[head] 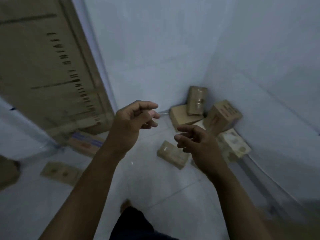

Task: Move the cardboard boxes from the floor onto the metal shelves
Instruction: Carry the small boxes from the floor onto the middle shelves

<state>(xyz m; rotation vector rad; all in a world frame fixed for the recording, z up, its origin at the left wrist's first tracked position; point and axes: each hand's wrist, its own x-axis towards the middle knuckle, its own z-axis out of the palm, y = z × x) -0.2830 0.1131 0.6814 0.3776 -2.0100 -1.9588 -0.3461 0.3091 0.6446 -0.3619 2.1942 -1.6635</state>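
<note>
Both hands are out in front over the white tiled floor (155, 187), and neither holds anything. Left hand (133, 122): grip loose, fingers half curled, thumb near the index finger. Right hand (195, 141): lower and to the right, grip loose and half curled, palm turned inward.

The small brown cardboard boxes lie on the floor in the corner of the pale walls (155, 49):
- A tape-wrapped brown box (197, 100) stands upright against the wall and rests on a flat tan box (181, 116).
- A tilted brown box with red print (223, 116) sits just right of those.
- A pale box with round marks (233, 146) is near the right wall, partly behind the right hand.
- A small wrapped tan box (171, 154) lies apart from the pile, just left of the right hand.

On the left, a large brown carton with black lettering (48, 66) leans tilted. A box with blue and red print (88, 144) is at its base. A flat cardboard piece (58, 172) lies on the floor nearer the camera. A bare foot (125, 206) and dark shorts (133, 224) show at the bottom. The frame is dim and blurred.
</note>
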